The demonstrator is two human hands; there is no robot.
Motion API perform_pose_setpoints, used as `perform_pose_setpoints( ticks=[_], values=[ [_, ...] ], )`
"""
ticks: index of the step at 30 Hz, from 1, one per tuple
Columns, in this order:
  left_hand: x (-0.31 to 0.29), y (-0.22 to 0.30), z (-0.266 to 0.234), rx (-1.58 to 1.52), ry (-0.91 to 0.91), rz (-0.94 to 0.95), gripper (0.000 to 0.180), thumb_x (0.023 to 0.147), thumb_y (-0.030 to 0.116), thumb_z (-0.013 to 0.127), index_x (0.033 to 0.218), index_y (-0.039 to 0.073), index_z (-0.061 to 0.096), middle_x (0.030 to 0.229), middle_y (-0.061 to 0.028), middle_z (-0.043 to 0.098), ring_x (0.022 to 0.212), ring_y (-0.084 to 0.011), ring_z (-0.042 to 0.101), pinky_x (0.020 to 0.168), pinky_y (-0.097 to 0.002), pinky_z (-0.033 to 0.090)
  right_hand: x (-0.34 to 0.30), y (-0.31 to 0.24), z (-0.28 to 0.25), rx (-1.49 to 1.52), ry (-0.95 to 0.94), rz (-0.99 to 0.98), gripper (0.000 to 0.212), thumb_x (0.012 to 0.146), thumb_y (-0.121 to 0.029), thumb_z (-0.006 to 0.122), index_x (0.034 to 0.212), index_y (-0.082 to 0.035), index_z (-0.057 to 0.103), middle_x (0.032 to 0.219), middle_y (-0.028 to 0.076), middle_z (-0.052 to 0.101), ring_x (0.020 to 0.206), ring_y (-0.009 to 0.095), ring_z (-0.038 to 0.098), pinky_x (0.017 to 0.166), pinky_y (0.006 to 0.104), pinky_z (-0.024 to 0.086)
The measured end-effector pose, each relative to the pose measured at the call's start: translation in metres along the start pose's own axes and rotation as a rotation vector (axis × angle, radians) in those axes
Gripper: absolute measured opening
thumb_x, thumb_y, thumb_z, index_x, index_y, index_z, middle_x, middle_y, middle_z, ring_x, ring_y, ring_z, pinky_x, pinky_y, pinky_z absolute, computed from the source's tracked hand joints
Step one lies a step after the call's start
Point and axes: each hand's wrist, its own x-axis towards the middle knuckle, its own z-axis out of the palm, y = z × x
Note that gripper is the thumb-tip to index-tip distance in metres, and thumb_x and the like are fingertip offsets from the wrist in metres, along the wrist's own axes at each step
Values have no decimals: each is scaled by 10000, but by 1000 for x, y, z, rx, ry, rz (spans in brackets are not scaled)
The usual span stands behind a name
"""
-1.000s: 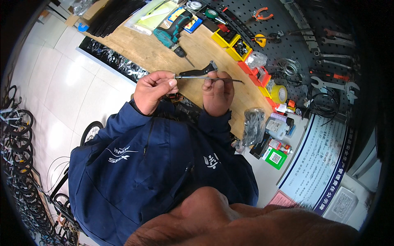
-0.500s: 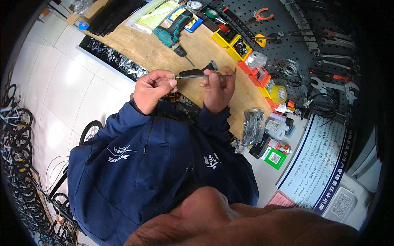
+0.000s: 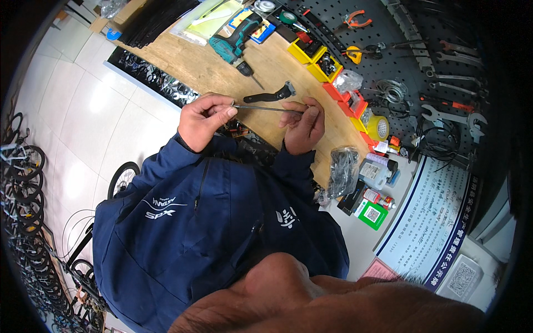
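Between my two hands stretches a thin dark metal rod, nearly level, above the near edge of the wooden workbench. My left hand pinches its left end between thumb and fingers. At the other end, my right hand has its fingers closed around the rod, and they hide its tip. Just beyond the rod a black curved lever-like part with a bracket at one end lies on the bench. Farther back rests a teal and black cordless drill, its bit pointing toward the lever part.
Yellow and red parts bins line the bench's back edge, with a roll of yellow tape. Wrenches and pliers hang on the dark pegboard. A plastic-wrapped black item and bottles stand at right. Bicycle wheels crowd the left.
My right hand has shifted slightly right and down, its grip moving toward the rod's end. The rod now tilts down to the right, leaving the lever part more exposed. My left hand hardly moved.
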Motion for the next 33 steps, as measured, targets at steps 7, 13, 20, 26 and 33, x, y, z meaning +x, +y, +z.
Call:
perform_pose_setpoints(
  ticks=[7, 13, 20, 26, 33],
  values=[
    [-4, 10, 0, 265, -46, 232, 196, 873, 13, 794, 1047, -58, 742, 1024, -98, 714, 839, -106, 663, 753, -233, 528, 6, 6, -10, 215, 10, 232, 342, 1097, -302, 483, 1158, -8, 647, 774, 121, 713, 493, 120, 530, 455, 230, 425],
    [-4, 15, 2, 335, -62, 275, 184, 872, 17, 793, 1037, -52, 753, 1017, -115, 723, 818, -119, 671, 735, -243, 537, 6, 16, -24, 350, -21, 490, 354, 1080, -280, 487, 1270, -14, 622, 723, 67, 660, 466, 104, 478, 418, 230, 379],
    [-5, 16, 0, 368, -98, 259, 196, 879, 19, 787, 1054, -57, 742, 1019, -116, 726, 833, -122, 684, 746, -239, 541, 16, 41, -51, 827, -217, 852, 334, 1095, -250, 440, 1342, -74, 582, 759, 66, 659, 490, 139, 495, 423, 246, 402],
    [-5, 2, 1, -20, -48, -37, 227, 919, 9, 757, 1127, -59, 697, 988, -84, 730, 865, -105, 686, 783, -234, 559, 13, 51, -43, 1356, -385, 659, 295, 1092, -259, 522, 1332, -88, 537, 1151, 78, 624, 792, 168, 631, 643, 282, 561],
    [-7, 2, 2, -35, -12, 14, 247, 917, -12, 753, 1149, -63, 684, 970, -80, 733, 878, -108, 696, 801, -238, 569, 4, 68, -31, 1067, -324, 400, 298, 1022, -363, 637, 1182, -127, 551, 1190, 55, 596, 891, 156, 623, 724, 312, 570]
  ],
)
